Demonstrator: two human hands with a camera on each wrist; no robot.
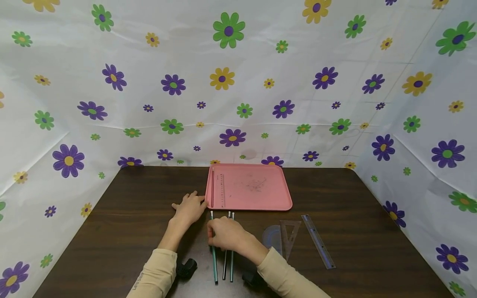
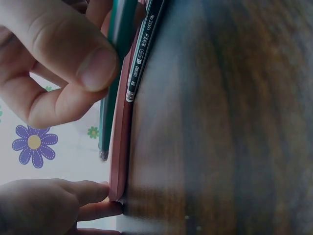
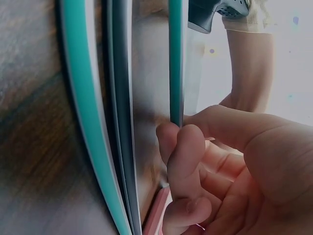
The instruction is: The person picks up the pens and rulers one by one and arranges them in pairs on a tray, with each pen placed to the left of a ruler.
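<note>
My right hand (image 1: 228, 235) pinches a green pencil (image 1: 215, 265) between thumb and fingers; in the left wrist view its eraser end is low and the thumb presses on its side. A black pencil (image 1: 224, 267) and another green pencil (image 1: 232, 268) lie side by side on the table under that hand, pointing toward the pink tray (image 1: 249, 208). My left hand (image 1: 189, 210) rests at the tray's front left corner, fingers fairly straight and touching its edge. Inside the tray, along its left side, lie a reddish pencil (image 1: 213, 188) and a clear ruler (image 1: 222, 191).
Right of my right hand lie a clear protractor (image 1: 272, 236), a clear set square (image 1: 289, 234) and a bluish ruler (image 1: 318, 242). The dark wooden table (image 1: 357, 215) meets a flowered cloth (image 1: 253, 91) behind the tray. Black devices (image 1: 187, 269) sit by the wrists.
</note>
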